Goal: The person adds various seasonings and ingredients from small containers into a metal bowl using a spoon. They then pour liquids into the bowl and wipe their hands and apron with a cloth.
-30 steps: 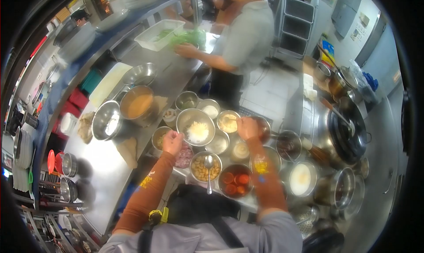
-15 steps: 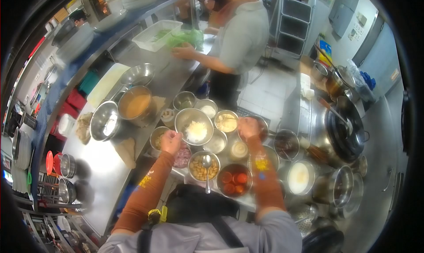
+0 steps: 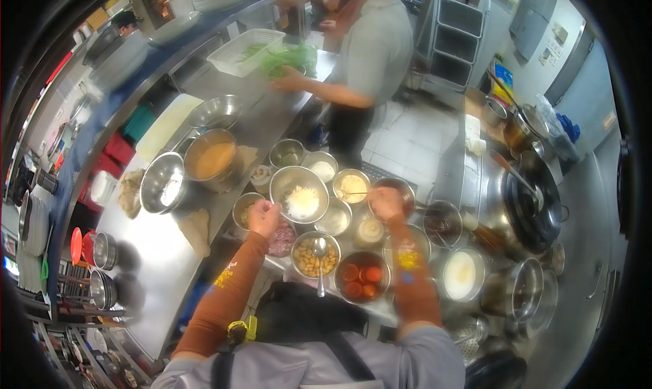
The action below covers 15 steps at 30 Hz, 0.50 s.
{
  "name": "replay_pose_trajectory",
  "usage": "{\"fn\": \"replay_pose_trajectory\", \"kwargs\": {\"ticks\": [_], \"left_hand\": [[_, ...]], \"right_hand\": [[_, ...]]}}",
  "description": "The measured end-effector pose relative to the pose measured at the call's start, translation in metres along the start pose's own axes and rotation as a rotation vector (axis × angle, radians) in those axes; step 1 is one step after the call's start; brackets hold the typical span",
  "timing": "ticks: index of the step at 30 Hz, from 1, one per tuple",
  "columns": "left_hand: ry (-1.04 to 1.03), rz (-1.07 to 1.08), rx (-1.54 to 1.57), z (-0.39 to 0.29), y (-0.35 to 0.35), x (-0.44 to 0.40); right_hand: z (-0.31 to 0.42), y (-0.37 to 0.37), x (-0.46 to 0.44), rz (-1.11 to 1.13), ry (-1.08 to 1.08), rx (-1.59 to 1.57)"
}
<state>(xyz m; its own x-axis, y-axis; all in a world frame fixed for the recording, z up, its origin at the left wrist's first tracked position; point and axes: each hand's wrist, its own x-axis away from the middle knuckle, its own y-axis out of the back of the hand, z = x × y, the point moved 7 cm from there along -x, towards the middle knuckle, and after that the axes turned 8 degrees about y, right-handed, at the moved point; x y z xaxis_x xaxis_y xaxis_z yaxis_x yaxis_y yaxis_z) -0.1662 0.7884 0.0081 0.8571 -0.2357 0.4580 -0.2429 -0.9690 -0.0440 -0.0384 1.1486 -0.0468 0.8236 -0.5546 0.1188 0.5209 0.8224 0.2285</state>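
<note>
My left hand pinches the near left rim of a metal bowl that holds white powder and pale yellow shreds. To the right, my right hand is closed round the thin handle of a spoon. The spoon's tip rests in a small bowl of pale yellow paste. A dark-filled metal bowl lies partly hidden beneath my right hand. Nearer to me stand a bowl of light brown nuts or beans with a spoon in it and a pot of red liquid.
A co-worker handles green leaves beside a white basket. An orange-brown sauce pot stands on the left counter. A wok and a pot of white liquid are on the right.
My right hand and its spoon have moved slightly towards me over the paste bowl. My left hand stays at the bowl's rim. The whole view has shifted a little.
</note>
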Motion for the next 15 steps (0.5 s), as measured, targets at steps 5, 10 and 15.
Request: {"fn": "replay_pose_trajectory", "kwargs": {"ticks": [5, 10, 15], "left_hand": [[0.012, -0.007, 0.010, -0.006, -0.002, 0.003], [-0.009, -0.007, -0.014, -0.010, -0.005, 0.004], [-0.015, 0.026, -0.010, -0.004, -0.007, -0.004]], "right_hand": [[0.067, 0.014, 0.039, -0.163, -0.115, -0.075], [0.102, 0.009, 0.039, -0.083, 0.025, -0.046], [0.096, -0.004, 0.017, -0.164, 0.502, 0.655]]}}
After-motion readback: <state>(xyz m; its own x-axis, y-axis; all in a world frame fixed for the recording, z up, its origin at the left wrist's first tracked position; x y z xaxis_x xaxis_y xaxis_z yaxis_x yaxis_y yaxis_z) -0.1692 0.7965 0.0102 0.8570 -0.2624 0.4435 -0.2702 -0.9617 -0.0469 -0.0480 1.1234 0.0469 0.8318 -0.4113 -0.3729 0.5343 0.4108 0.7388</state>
